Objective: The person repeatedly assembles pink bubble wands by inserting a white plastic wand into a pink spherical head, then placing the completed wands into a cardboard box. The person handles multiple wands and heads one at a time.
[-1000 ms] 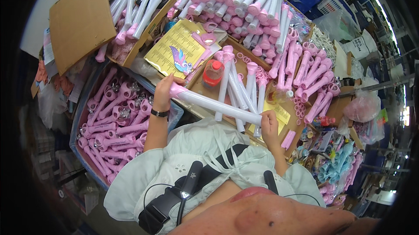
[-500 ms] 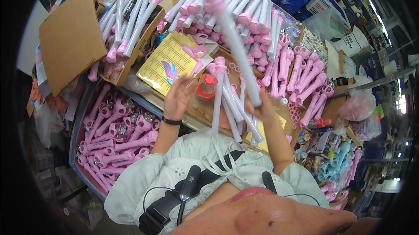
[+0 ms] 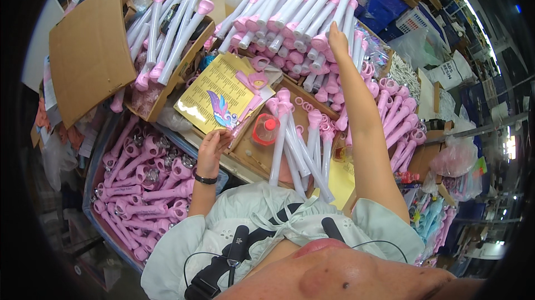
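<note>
My right hand (image 3: 337,41) reaches far out to the pile and is closed round the lower end of a white tube with a pink cap (image 3: 341,7), which lies among the others. Several such white tubes (image 3: 273,7) are stacked there, pink ends outward. Closer in, my left hand (image 3: 212,147) has its fingertips pinched at the near edge of a yellow printed sheet (image 3: 209,85). A shiny wing-shaped sticker (image 3: 221,111) in blue, purple and pink lies on that sheet, just above the fingertips.
A red-capped bottle (image 3: 266,129) stands beside leaning white tubes (image 3: 290,144) in a shallow box. A blue-rimmed bin (image 3: 97,188) at the left holds pink handles (image 3: 161,194). A cardboard flap (image 3: 89,49) rises at far left. More pink handles (image 3: 398,116) lie at the right.
My right hand has swung forward and away, bringing the white tube from mid-air onto the pile. My left hand has moved down and closed at the yellow sheet's edge.
</note>
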Motion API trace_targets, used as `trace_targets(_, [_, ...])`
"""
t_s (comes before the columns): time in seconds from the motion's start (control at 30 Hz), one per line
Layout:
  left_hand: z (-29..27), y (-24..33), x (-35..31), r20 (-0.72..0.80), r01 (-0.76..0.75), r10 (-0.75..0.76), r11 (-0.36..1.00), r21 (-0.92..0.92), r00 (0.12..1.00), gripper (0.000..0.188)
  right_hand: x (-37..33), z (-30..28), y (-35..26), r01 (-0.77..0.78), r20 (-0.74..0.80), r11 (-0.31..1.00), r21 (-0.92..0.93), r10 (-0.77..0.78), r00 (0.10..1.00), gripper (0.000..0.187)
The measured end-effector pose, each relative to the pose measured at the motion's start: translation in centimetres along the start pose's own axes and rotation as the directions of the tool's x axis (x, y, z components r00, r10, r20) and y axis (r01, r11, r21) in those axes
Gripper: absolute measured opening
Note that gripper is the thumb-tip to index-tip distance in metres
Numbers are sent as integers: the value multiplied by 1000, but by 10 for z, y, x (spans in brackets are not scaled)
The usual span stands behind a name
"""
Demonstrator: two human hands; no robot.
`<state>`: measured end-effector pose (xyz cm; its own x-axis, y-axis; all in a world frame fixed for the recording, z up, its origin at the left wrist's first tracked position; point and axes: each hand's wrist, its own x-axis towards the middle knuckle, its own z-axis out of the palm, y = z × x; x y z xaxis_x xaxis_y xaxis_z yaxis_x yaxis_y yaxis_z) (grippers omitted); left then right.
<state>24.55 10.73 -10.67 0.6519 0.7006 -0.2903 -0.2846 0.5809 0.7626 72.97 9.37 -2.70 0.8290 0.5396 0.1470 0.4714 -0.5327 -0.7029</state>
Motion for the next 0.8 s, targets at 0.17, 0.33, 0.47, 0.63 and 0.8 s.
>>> trace_targets(0.17, [3,-7,1,7,65,-66,998,18,998,23,-1,15,-9,-201,98,974,106,191,977,68])
trace_targets(0.33, [12,-10,3,61,88,-89,996,13,994,23,-59,11,-4,36,46,953,302,-52,998,47])
trace_targets(0.47, [15,-9,3,63,87,-87,996,6,994,22,-153,-4,27,155,128,945,288,-198,972,31])
trace_targets(0.63, [14,-9,-5,43,97,-99,994,44,994,22,-304,-5,71,21,433,970,-241,88,897,52])
trace_targets(0.8, [25,-12,-14,82,134,-141,987,84,987,21,-362,-4,84,-18,428,946,-324,164,889,59])
